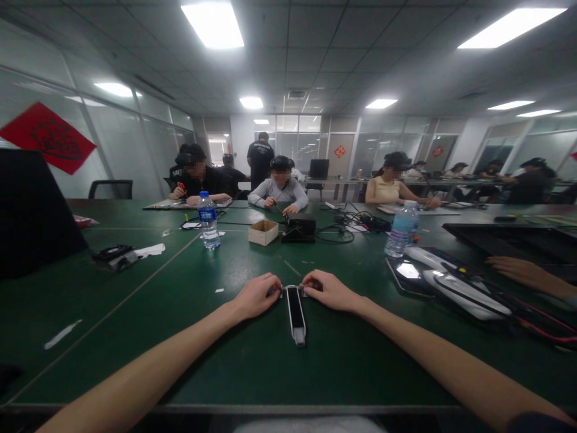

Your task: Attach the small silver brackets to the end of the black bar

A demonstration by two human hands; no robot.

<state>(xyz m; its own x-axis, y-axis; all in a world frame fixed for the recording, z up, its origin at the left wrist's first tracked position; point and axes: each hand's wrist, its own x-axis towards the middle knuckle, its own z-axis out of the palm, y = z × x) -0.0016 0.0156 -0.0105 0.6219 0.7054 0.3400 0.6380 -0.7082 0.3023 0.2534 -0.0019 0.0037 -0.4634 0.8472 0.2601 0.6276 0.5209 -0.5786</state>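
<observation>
A long, narrow device (296, 316) with a light grey frame and a black inset lies on the green tabletop in front of me. Its far end has small side pieces, and its near end tapers to a grey tip. My left hand (259, 294) is closed at the left side piece, thumb and fingers pinched together. From the other side, my right hand (328, 290) pinches the right side piece. My fingers partly cover both side pieces, so their exact shape is hidden.
Ahead stand an open cardboard box (263, 233), a black device (298, 228) and a water bottle (208, 221). To the right are another bottle (402, 231), white-and-black equipment (464, 288) and another person's hand (518, 273). A black clip-like item (115, 257) lies left.
</observation>
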